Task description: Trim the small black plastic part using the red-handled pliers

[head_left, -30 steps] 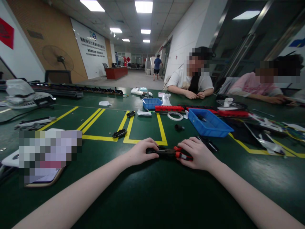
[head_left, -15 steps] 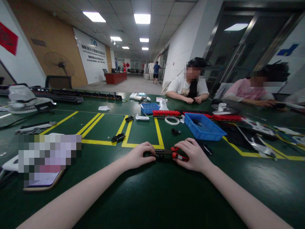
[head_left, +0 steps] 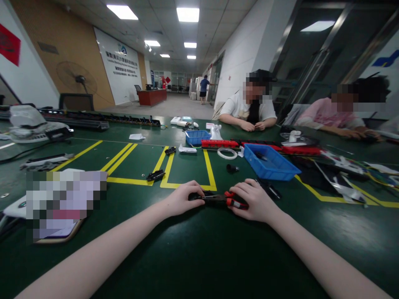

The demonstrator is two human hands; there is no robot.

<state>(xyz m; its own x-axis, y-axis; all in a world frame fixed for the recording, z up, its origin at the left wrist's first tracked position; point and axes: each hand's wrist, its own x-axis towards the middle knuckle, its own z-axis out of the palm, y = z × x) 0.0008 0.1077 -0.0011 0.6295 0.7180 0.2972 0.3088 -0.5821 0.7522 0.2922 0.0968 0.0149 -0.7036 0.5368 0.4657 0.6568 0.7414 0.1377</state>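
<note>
My right hand (head_left: 254,202) is closed on the red handles of a pair of pliers (head_left: 229,200), whose dark jaws point left. My left hand (head_left: 183,199) pinches a small black part (head_left: 198,196) at the tips of the jaws; the fingers partly hide it. Both hands are low over the green table (head_left: 199,249). Beyond them, a black cylindrical piece (head_left: 232,168) lies on the table. Two small black parts, one nearer (head_left: 156,176) and one farther (head_left: 170,150), lie at the left by the yellow tape.
A large blue tray (head_left: 271,166) and a small blue tray (head_left: 198,137) stand farther back, beside red strips (head_left: 220,143) and a white ring (head_left: 227,153). A phone (head_left: 60,236) lies left. Black pieces (head_left: 272,190) lie beyond my right hand. Two people sit across the table.
The view has shifted slightly. The black part at the jaws has turned a little between my hands, and a thin metallic edge now shows near my left fingertips. Both hands keep their hold.
</note>
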